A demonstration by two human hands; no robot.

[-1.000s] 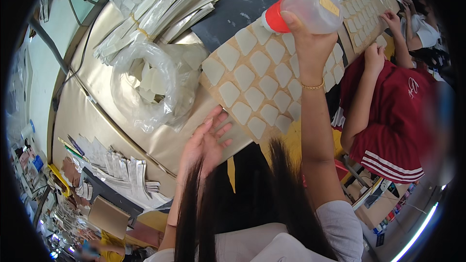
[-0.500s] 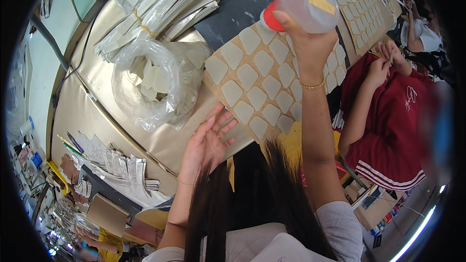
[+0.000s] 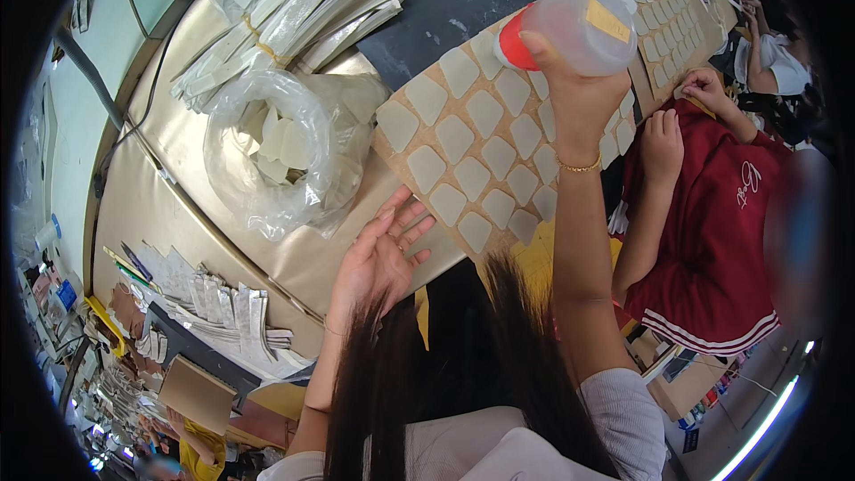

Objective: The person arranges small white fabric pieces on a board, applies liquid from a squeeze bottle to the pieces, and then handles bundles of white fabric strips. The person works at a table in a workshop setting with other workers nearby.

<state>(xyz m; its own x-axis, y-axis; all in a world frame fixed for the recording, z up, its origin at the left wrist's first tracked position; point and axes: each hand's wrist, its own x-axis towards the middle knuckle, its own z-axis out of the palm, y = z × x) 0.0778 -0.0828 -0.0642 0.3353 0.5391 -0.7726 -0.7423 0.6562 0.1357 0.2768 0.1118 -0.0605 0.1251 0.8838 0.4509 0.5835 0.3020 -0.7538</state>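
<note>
In the head view, the right hand (image 3: 574, 93) is raised and wrapped around a clear plastic bottle (image 3: 579, 27) with a red cap, tipped on its side so the capped end points left and down toward the brown board (image 3: 525, 187); held that way, its nozzle can reach the rows of pale shield-shaped pieces (image 3: 469, 180) laid out in a grid on the board. The left hand (image 3: 378, 254) lies with fingers spread and nothing in its grasp, palm up at the board's near-left corner, seemingly placed there to steady it on the gold-coloured surface (image 3: 178, 151). To the left, a crumpled clear bag (image 3: 267, 156) holds more of the same pale pieces, close enough for easy reach. Bundled white strips (image 3: 285, 18) lie farther back beside a dark sheet (image 3: 463, 4). On the right, another person in a red top (image 3: 721, 214) keeps both hands at the edge of a second board of pieces.
</note>
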